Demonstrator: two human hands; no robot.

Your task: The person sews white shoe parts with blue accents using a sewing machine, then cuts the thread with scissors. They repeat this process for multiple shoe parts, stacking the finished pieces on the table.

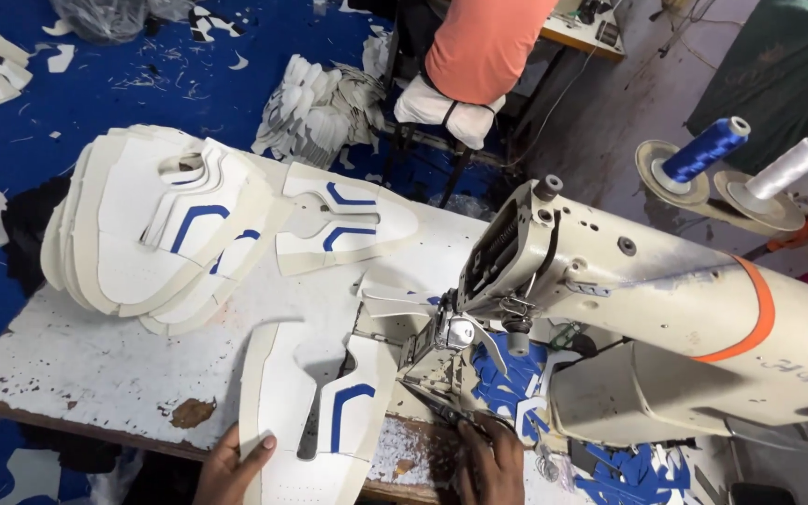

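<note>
My left hand (233,468) grips the near left edge of a white shoe-upper piece with a blue stripe (315,411), which lies flat on the worn white table (95,365). My right hand (490,463) rests fingers-down on the table just right of that piece, close under the needle area (451,341) of the cream sewing machine (666,318). I cannot see anything held in the right hand. Small blue cut pieces (507,374) lie under the machine arm.
A stack of white and blue upper pieces (165,224) fills the table's far left; one single piece (348,224) lies beside it. Blue (703,150) and white (790,166) thread spools stand at right. A person in an orange shirt (483,47) sits beyond, with white pieces piled (315,108) nearby.
</note>
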